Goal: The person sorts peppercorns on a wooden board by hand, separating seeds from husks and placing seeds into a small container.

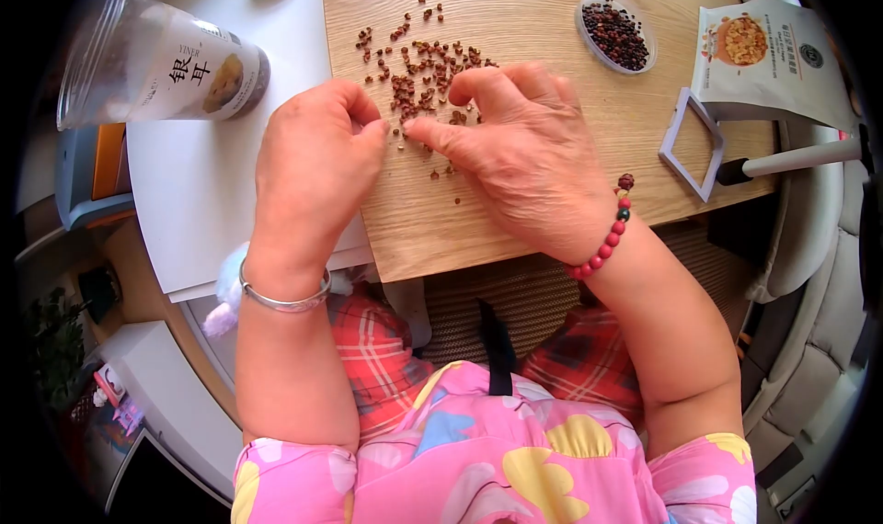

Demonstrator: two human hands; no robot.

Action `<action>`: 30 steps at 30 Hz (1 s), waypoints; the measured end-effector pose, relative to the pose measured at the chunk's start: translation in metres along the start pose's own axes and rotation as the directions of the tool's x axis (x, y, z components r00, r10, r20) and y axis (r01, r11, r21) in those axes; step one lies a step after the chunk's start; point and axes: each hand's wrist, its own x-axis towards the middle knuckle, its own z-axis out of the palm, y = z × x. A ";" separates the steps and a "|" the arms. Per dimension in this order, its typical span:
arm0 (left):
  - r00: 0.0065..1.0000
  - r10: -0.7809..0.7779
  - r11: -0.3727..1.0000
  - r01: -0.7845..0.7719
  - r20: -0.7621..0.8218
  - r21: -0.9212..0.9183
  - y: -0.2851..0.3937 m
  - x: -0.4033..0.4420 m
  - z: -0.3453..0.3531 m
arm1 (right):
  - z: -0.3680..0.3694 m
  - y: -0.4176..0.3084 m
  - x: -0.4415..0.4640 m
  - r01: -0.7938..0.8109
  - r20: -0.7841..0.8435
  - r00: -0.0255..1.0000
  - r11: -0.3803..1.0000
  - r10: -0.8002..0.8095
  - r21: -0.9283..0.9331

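Observation:
Reddish-brown Sichuan peppercorns (423, 69) lie scattered over the wooden tabletop (524, 193). At the pile's left edge is my left hand (317, 156), fingers curled in and thumb against them; whatever they hold, if anything, is hidden. My right hand (524, 147) hovers over or touches the pile's lower right side, its thumb and bent forefinger apart, with no held thing visible. Beyond that hand, a small round clear dish (654, 53) contains dark red and black peppercorns (616, 35).
A clear plastic jar (184, 64) with a white label stands on the white surface (207, 198) to the left. At the right are a pale printed pouch (782, 60), a light-purple angular frame (676, 152) and a white rod with a black tip (800, 161).

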 end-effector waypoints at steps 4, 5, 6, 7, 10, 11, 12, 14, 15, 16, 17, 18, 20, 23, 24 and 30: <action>0.999 0.034 0.999 -0.034 0.026 0.001 0.002 -0.001 0.004 | -0.005 0.002 0.001 -0.020 0.030 0.999 0.999 0.018 0.049; 0.999 0.034 0.999 -0.034 0.023 0.000 0.002 -0.002 0.006 | -0.005 0.004 0.001 -0.017 0.029 0.999 0.999 0.015 0.048; 0.997 0.074 0.997 -0.074 -0.001 0.037 0.001 -0.002 0.007 | -0.005 0.006 0.000 -0.012 0.019 1.000 0.998 0.010 0.058; 0.993 0.114 0.991 -0.112 -0.022 0.075 0.000 -0.003 0.008 | -0.005 0.008 0.000 -0.007 0.008 1.000 0.998 0.006 0.067; 0.976 0.210 0.965 -0.197 -0.058 0.174 0.001 -0.004 0.010 | -0.004 0.011 0.002 -0.007 -0.065 0.998 0.991 0.015 0.133; 0.975 0.212 0.964 -0.199 -0.059 0.174 0.001 -0.003 0.009 | -0.005 0.011 0.003 -0.007 -0.067 0.998 0.991 0.016 0.131; 0.989 0.147 0.988 -0.145 -0.024 0.059 0.001 -0.002 0.007 | -0.008 0.012 0.004 -0.026 -0.065 0.997 0.983 0.038 0.182; 0.996 0.092 0.994 -0.091 0.020 -0.054 0.002 0.000 0.004 | -0.012 0.013 0.006 -0.047 -0.067 0.996 0.973 0.064 0.228; 0.994 0.011 0.927 0.031 0.111 -0.373 0.003 0.000 0.003 | -0.013 0.014 0.006 -0.076 -0.080 0.991 0.953 0.104 0.294; 0.974 -0.036 0.751 0.173 0.223 -0.638 0.003 0.000 0.002 | -0.014 0.015 0.007 -0.101 -0.091 0.986 0.928 0.143 0.359; 0.975 -0.030 0.752 0.168 0.222 -0.637 0.002 0.000 -0.001 | -0.014 0.014 0.007 -0.101 -0.096 0.985 0.929 0.144 0.356; 0.935 0.000 0.598 0.284 0.355 -0.749 0.000 0.000 -0.003 | -0.014 0.014 0.007 -0.107 -0.113 0.979 0.902 0.169 0.417; 0.879 0.061 0.425 0.406 0.473 -0.809 -0.001 0.000 -0.004 | -0.013 0.013 0.006 -0.110 -0.131 0.972 0.873 0.194 0.475; 0.806 0.176 0.195 0.534 0.565 -0.823 -0.003 0.001 0.001 | -0.013 0.012 0.006 -0.121 -0.120 0.969 0.839 0.216 0.531; 0.796 0.190 0.173 0.549 0.575 -0.818 -0.001 0.000 0.002 | -0.013 0.011 0.006 -0.131 -0.122 0.964 0.821 0.236 0.555; 0.781 0.207 0.137 0.573 0.589 -0.808 0.004 -0.003 0.004 | -0.016 0.008 0.007 -0.148 -0.118 0.956 0.792 0.267 0.593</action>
